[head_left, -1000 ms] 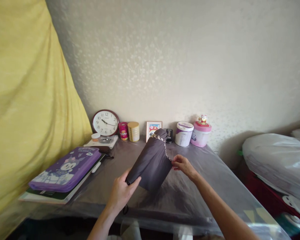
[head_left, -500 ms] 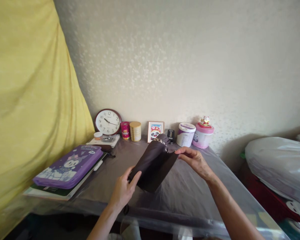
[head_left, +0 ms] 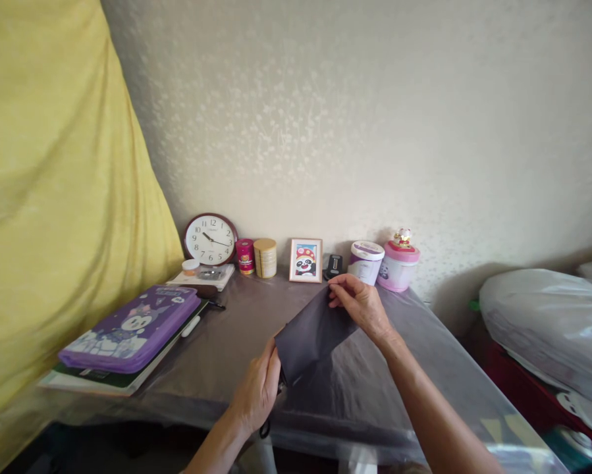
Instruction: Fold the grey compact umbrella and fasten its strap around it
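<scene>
- Gripped dark grey folded-fabric bundle (head_left: 310, 339) by its near end in curled left hand (head_left: 260, 388).
- Pinched bundle's far edge between thumb and fingers of right hand (head_left: 362, 306).
- Held bundle above grey, plastic-covered desk (head_left: 241, 329).

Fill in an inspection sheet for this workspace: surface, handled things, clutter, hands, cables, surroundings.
Surface: table under a glossy, creased grey cover.
Handled things: dark cloth, held up at a slant; a black loop hangs below the left hand.
Clutter: purple case on books at left; clock, red can, yellow can, picture frame and two tubs along the back.
Hands: left grips the cloth's near end; right hand pinches its far edge.
Cables: nothing seen.
Surroundings: yellow curtain left, patterned wall behind, pale plastic bag right.
</scene>
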